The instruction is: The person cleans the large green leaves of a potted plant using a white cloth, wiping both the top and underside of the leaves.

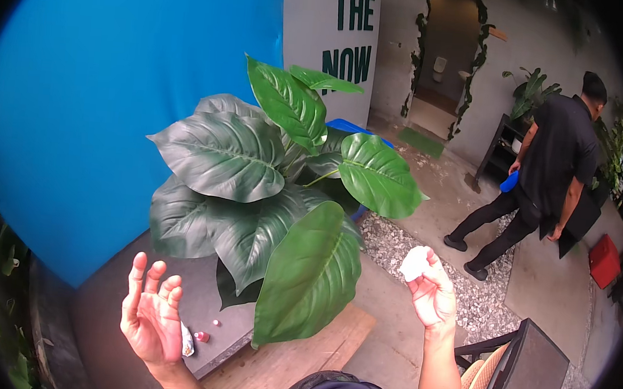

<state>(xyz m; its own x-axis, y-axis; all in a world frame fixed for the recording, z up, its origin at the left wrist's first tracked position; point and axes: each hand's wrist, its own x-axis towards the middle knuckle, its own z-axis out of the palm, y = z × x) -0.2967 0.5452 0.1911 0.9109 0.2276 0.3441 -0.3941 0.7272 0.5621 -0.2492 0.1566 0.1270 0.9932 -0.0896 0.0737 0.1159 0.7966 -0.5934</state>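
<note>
Between my hands stands a broad-leaved potted plant, with glossy green leaves [311,271] in front and duller, greyish leaves [221,154] on the left. My right hand [432,297] is raised on the right, pinching a crumpled white wad [416,262], perhaps tissue or cotton. My left hand [154,314] is held up palm inward with fingers apart and nothing in it. Below it, on the dark tabletop [110,310], lie a small pink bottle [201,336], a little pink cap [217,323] and a crumpled light-coloured packet [187,341], partly hidden by my hand. The plant's pot is hidden behind leaves.
A wooden bench [298,358] runs along the table's near side. A large blue panel [134,71] rises behind. Right of me are a dark table [533,371] and woven chairs [487,373]. Farther off, a person in black [562,143] bends beside a gravel strip [479,295], holding something blue.
</note>
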